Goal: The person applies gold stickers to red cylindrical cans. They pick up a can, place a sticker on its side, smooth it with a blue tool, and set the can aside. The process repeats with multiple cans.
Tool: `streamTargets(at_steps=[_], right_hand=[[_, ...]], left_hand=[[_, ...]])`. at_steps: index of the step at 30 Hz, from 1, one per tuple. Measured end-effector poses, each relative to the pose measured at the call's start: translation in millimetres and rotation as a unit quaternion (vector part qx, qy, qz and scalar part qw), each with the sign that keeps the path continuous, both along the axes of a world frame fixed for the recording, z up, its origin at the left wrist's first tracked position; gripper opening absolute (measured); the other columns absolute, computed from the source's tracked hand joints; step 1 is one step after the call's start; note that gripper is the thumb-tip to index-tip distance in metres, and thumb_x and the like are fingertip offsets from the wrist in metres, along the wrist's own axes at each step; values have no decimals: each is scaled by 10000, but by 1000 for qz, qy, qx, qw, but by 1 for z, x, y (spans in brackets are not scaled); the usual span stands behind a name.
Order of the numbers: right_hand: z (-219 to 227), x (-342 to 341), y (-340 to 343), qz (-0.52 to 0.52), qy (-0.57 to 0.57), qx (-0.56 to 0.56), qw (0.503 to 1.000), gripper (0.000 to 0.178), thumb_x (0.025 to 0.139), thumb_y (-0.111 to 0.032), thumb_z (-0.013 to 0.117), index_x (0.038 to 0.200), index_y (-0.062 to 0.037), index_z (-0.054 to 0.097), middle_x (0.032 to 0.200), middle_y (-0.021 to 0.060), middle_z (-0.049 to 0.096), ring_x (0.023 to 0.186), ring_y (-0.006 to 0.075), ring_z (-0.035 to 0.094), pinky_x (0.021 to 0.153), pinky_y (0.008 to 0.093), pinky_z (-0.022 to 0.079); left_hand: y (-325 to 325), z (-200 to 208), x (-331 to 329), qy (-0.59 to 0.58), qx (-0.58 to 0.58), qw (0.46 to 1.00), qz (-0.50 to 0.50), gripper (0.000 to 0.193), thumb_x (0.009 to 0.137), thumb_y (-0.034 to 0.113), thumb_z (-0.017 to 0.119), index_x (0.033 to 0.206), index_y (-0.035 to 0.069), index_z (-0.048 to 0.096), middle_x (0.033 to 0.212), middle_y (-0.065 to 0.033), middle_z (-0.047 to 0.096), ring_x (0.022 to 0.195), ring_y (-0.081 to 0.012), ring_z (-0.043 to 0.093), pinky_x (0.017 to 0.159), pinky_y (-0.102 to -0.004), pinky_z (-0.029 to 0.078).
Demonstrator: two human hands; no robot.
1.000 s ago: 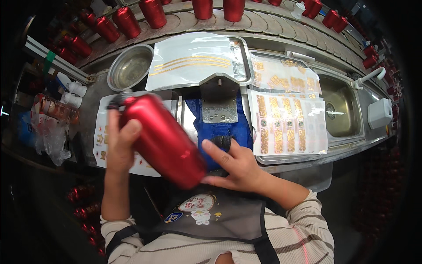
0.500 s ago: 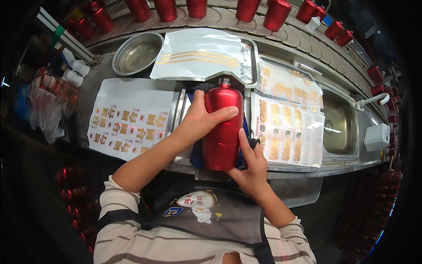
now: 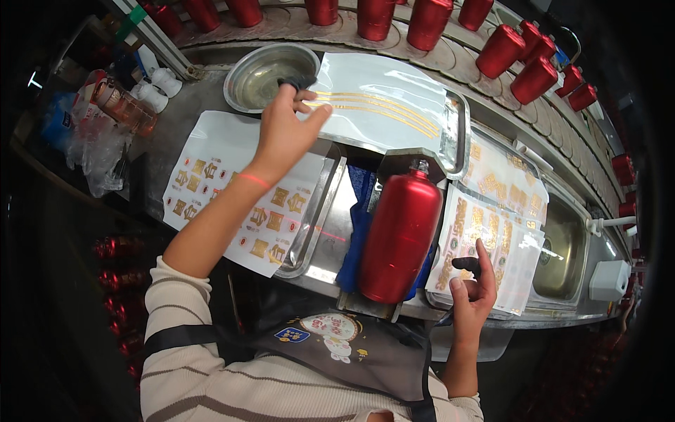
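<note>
A glossy red bottle with a bare clear neck rests in a metal holder over blue cloth, with neither hand on it. My left hand reaches over the near right rim of a steel bowl of liquid, beside a white sheet with thin gold strips. Its thumb stands apart from the fingers, which wear dark covers, and I see nothing held. To the right of the bottle, my right hand is raised with thumb and fingers spread, a black cover on one finger. Under it lie gold decal sheets.
More gold-and-red decals lie on a sheet at left, on a metal tray. Several red bottles stand on a curved conveyor along the back. A sink and a white jug are at right, plastic bags at left.
Both hands have let go of the red bottle. My left hand has moved up and left to the bowl, my right hand off to the right. The whole view has shifted and tilted.
</note>
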State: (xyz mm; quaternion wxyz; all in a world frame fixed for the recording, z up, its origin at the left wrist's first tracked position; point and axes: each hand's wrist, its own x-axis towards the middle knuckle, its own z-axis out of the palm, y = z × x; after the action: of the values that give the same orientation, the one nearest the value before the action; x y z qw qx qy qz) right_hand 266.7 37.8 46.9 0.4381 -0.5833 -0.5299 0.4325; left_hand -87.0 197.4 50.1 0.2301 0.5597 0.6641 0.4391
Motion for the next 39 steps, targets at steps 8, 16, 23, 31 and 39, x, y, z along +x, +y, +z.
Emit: streamTargets(at_steps=[8,16,23,31,39], right_hand=[[-15,-14,15,23,-5,21,1000,694,805,22,691,1456,-15,456,1147,98,626,572,-6,426,503,146,334],[-11,-18,23,13,-18,-15,1000,635,822,41,670,1429,-6,489,1048,46,620,557,-12,405,496,150,319],[-7,-21,24,5,-15,-14,1000,607,834,51,661,1418,-5,501,1023,37,626,570,-11,424,511,146,337],[-10,-19,23,2,-13,-14,1000,591,849,69,633,1419,-17,503,1031,63,643,579,5,497,515,155,391],[-17,-16,25,8,-6,-8,1000,586,854,52,632,1421,-16,501,1016,69,644,585,14,513,524,160,413]], left_hand=[[92,-18,-44,236,-144,959,60,798,652,444,868,1176,-65,547,1118,-240,671,1063,-356,662,898,-435,524],[99,-26,-56,191,-172,966,23,965,603,430,897,1316,-87,502,1134,-229,666,1062,-322,661,907,-391,526],[93,-14,-51,246,-79,966,31,504,689,242,837,1006,-76,608,785,-115,678,773,-244,671,723,-352,519],[104,23,-68,176,74,981,29,311,728,142,794,754,-5,521,682,-103,630,620,-239,582,630,-368,473],[125,-38,-138,336,-156,927,54,483,691,169,844,1106,19,648,1140,-202,678,1082,-357,650,879,-445,525]])
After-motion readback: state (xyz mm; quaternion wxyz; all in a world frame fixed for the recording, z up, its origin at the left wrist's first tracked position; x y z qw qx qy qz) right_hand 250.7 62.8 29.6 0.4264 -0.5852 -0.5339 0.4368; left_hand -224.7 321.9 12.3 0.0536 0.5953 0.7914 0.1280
